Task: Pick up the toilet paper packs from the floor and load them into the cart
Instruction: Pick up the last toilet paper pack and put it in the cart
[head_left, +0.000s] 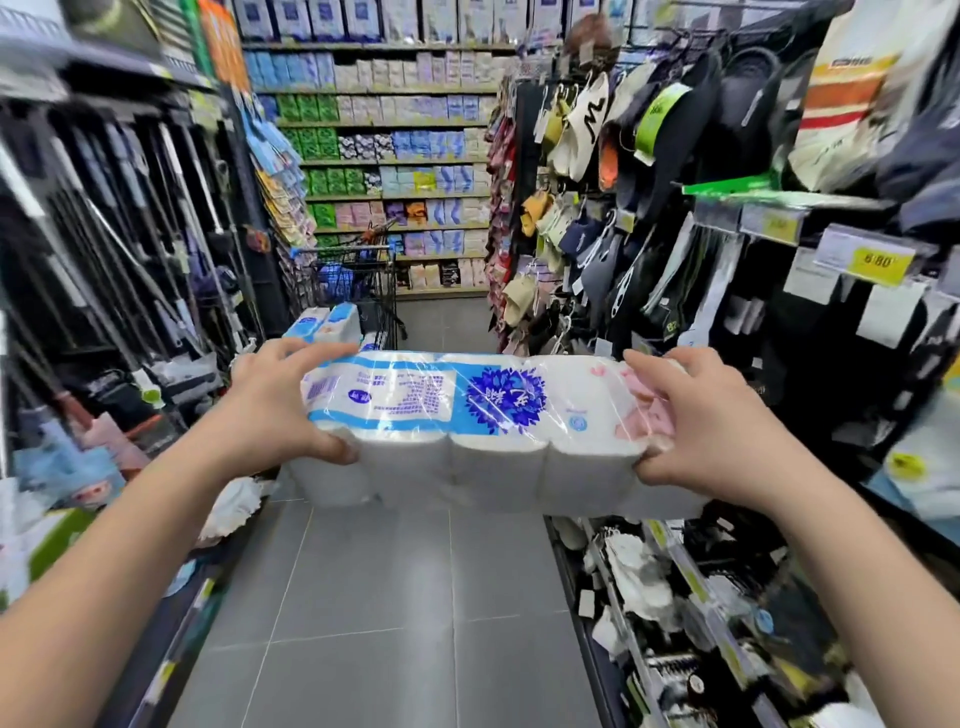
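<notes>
Toilet paper pack (467, 415) held level in mid-air above the tiled floor (389, 597), each end clasped by the left grip (280, 400) and right grip (701, 421), fingers on top, thumbs on the near face; cart (363, 280) stands farther down the aisle.

Bright, even store light; blurred, fisheye-bent edges; glossy wrap glare.

Bare left forearm (130, 545) and right forearm (852, 561) (bare too: left grip (280, 410), right grip (711, 415)).
</notes>
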